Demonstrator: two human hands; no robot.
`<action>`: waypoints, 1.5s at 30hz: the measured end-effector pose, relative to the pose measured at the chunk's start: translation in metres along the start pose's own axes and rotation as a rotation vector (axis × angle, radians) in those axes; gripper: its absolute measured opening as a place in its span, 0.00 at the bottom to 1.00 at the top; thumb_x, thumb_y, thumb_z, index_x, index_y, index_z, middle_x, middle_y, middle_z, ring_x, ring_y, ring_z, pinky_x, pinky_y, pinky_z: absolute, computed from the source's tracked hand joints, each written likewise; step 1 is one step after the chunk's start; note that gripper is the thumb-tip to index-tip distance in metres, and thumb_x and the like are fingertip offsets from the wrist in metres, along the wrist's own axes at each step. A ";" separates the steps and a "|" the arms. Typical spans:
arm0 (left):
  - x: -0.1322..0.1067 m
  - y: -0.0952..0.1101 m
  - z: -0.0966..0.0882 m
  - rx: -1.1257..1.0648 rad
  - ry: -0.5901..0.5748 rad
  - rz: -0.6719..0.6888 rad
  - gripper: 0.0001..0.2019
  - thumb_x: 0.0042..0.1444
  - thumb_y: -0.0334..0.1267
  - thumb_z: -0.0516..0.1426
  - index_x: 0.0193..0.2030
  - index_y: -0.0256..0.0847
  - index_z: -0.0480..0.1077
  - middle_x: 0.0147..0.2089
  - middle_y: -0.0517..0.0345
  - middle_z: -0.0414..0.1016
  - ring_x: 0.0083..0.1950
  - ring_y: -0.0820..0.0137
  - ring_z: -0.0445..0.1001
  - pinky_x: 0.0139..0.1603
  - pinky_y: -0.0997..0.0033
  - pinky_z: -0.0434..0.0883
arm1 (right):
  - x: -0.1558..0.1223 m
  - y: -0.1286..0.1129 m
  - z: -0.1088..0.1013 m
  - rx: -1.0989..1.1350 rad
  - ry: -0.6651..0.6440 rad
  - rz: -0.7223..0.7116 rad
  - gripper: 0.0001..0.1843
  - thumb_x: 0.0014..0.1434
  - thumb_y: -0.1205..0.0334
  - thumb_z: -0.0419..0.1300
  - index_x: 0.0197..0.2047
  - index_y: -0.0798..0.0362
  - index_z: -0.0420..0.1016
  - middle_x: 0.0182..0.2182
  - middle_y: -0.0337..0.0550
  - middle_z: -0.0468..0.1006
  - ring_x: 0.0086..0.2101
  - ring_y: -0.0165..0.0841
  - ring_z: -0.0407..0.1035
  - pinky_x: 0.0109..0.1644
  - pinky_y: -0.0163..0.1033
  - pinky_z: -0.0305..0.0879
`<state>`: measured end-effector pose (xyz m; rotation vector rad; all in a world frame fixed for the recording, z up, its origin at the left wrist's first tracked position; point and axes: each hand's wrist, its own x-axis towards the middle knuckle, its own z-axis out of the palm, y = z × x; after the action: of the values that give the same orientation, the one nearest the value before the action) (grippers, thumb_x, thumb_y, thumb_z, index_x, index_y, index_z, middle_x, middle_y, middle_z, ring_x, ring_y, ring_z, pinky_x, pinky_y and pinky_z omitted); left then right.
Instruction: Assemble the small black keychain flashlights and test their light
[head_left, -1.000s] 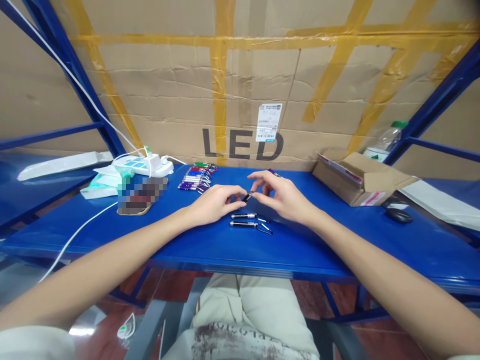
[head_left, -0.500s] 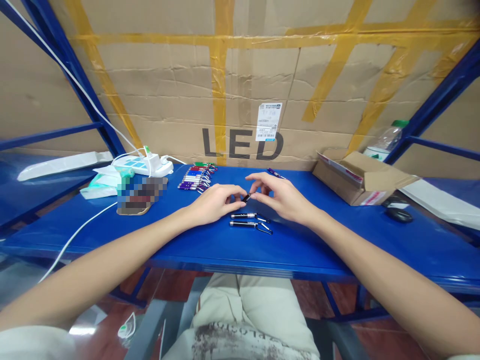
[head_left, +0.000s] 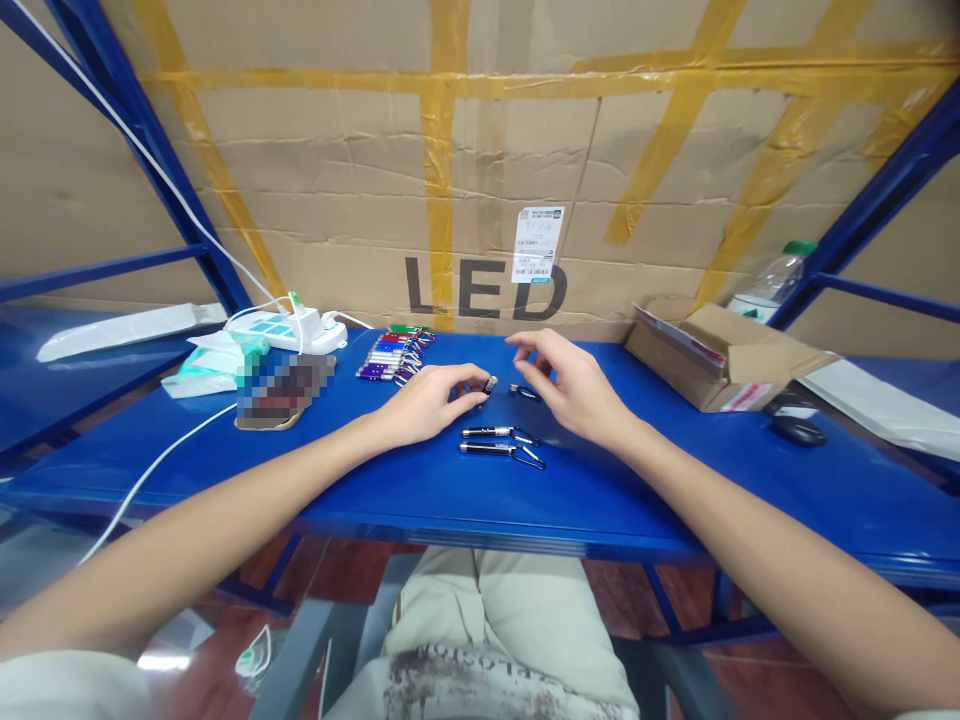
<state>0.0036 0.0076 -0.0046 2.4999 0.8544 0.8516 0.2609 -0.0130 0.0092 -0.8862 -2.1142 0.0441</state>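
Note:
Pinched between the thumb and fingers of my left hand [head_left: 429, 404] is a short black penlight barrel [head_left: 489, 385], mostly hidden by the fingers. Just right of it, a small black piece with a carabiner clip [head_left: 527, 393] lies on the blue table, partly behind my right hand. My right hand [head_left: 574, 385] hovers over that clip, fingers apart and holding nothing. Nearer to me lie two black keychain penlights, an upper one [head_left: 486, 432] and a lower one [head_left: 486, 449], side by side with their clips pointing right.
Several coloured penlights [head_left: 386, 358] lie in a row at the back left. Beyond my left forearm are a blurred phone [head_left: 277, 400], a tissue pack [head_left: 206, 370] and a power strip [head_left: 289, 328]. An opened carton [head_left: 720, 355] and a black mouse [head_left: 798, 430] sit right.
My right hand has let go of the clip piece, moved slightly up and opened. That piece now lies on the table, apart from the barrel in my left hand.

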 end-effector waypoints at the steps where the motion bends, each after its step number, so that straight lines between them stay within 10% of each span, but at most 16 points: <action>1: 0.000 0.000 0.000 0.000 0.000 -0.012 0.11 0.71 0.41 0.59 0.56 0.43 0.78 0.51 0.57 0.85 0.45 0.65 0.81 0.48 0.65 0.74 | 0.000 0.003 0.000 -0.036 0.004 0.015 0.15 0.75 0.64 0.54 0.61 0.48 0.74 0.48 0.49 0.81 0.45 0.42 0.77 0.52 0.47 0.72; 17: 0.000 0.001 0.001 0.025 0.033 0.009 0.14 0.71 0.42 0.58 0.60 0.44 0.74 0.47 0.57 0.80 0.41 0.67 0.77 0.44 0.67 0.73 | -0.005 0.027 0.010 -0.344 -0.400 0.023 0.10 0.74 0.68 0.57 0.49 0.51 0.80 0.44 0.51 0.84 0.46 0.47 0.73 0.54 0.50 0.65; 45: -0.002 0.002 -0.001 0.035 -0.017 0.012 0.09 0.73 0.44 0.58 0.53 0.44 0.74 0.47 0.56 0.81 0.45 0.64 0.79 0.50 0.63 0.73 | 0.001 -0.004 0.004 0.118 -0.177 0.035 0.04 0.72 0.62 0.59 0.45 0.49 0.76 0.40 0.43 0.81 0.38 0.37 0.71 0.47 0.44 0.66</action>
<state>0.0022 0.0050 -0.0039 2.5409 0.8567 0.8252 0.2558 -0.0141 0.0084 -0.8765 -2.2333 0.2716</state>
